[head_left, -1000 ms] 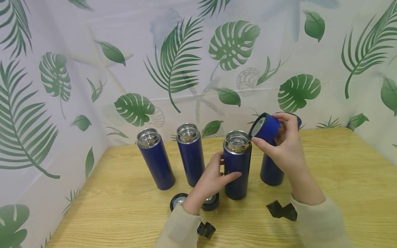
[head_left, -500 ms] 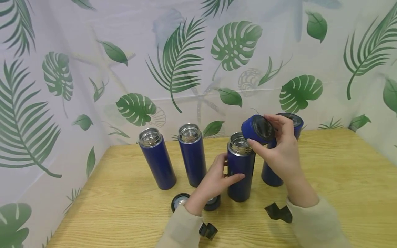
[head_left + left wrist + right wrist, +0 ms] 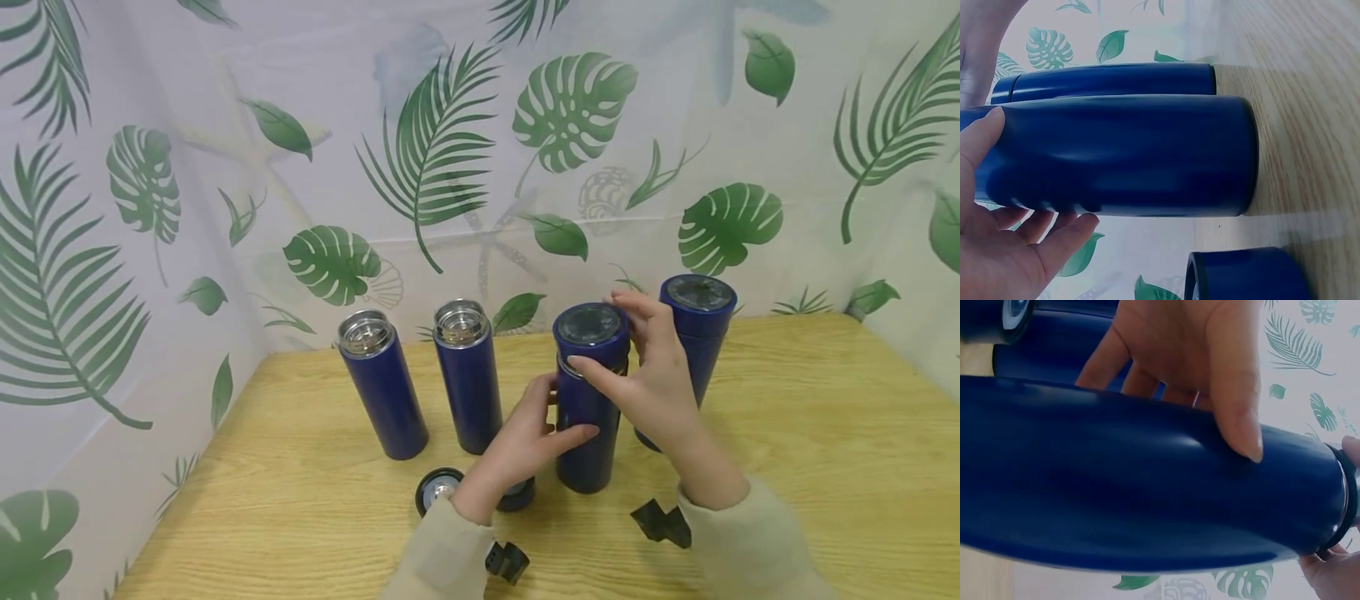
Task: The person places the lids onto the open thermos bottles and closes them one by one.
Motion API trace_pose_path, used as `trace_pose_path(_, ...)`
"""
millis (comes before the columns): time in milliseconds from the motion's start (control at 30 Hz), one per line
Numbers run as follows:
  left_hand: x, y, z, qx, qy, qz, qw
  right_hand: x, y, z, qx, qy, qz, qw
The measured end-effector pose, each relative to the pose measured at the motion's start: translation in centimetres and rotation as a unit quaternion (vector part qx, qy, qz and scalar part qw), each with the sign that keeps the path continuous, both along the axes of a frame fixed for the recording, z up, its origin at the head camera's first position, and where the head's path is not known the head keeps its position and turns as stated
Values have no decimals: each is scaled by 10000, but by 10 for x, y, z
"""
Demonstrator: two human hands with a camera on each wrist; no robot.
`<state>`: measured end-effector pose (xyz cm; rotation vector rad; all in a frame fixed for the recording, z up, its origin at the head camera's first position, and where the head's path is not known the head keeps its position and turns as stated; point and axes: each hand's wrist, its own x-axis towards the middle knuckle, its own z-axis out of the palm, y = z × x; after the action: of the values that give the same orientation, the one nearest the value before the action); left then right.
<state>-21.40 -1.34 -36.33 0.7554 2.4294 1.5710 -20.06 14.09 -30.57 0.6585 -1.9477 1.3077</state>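
My left hand (image 3: 528, 429) wraps the body of the blue steel-necked flask (image 3: 587, 458), which should stop it turning on the bench (image 3: 817, 417). My right hand (image 3: 658, 371) holds the blue lid (image 3: 591, 323) by its sides over the mouth; a sliver of steel shows beneath, so I judge it isn't fully seated. This flask stands between the two open flasks (image 3: 382, 396) toward the left edge and the capped flask (image 3: 697, 350). Loose lids (image 3: 438, 485) lie farther from the back edge, perhaps for easy reach.

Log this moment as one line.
left hand: grips bottle | right hand: holds lid atop bottle | leftmost bottle: uncapped | rightmost bottle: lidded
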Motion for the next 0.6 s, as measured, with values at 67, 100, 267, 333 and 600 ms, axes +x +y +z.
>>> trace_pose_path(67, 0, 0, 0, 13, 33, -21, 10000, -1, -1, -2, 115, -45, -152, 9998)
trace_pose_path(100, 1, -1, 0, 11, 39, -19, 10000, -1, -2, -2, 172, -93, -249, 9995)
trace_pose_path(267, 2, -2, 0, -81, 16, 14, 10000, -1, -1, -2, 417, -375, -511, 9971)
trace_pose_path(333, 1, -2, -1, -106, 18, 29, 9999, -1, -1, -2, 445, -550, -417, 9966)
trace_pose_path(600, 0, 0, -1, -109, 25, 18, 9999, -4, 10, -1, 638, -1628, 274, 9842)
